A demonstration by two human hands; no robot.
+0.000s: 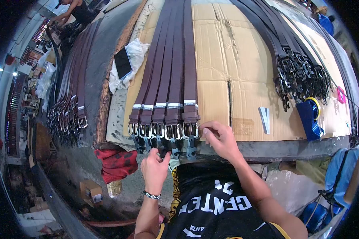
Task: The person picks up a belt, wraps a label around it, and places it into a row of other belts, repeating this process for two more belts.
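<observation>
Several dark brown leather belts (163,75) lie side by side in front of me, with white bands near their buckle ends. Their silver buckles (173,132) line up at the table's near edge. Grey and black plastic hangers (191,149) dangle from the buckles. My left hand (154,172) is below the row, its thumb and fingers curled round a dark hanger near the middle. Beside the rightmost buckle is my right hand (222,140), thumb and forefinger drawn together. Whatever is between those fingertips is too small to make out.
Cardboard (215,95) covers the table. A phone (123,63) rests on a white cloth at left. Other belts (73,79) lie far left, and a buckled bundle (299,67) at right. Pale strips (264,120) and a blue tape dispenser (308,121) lie right. Another person (77,14) stands back left.
</observation>
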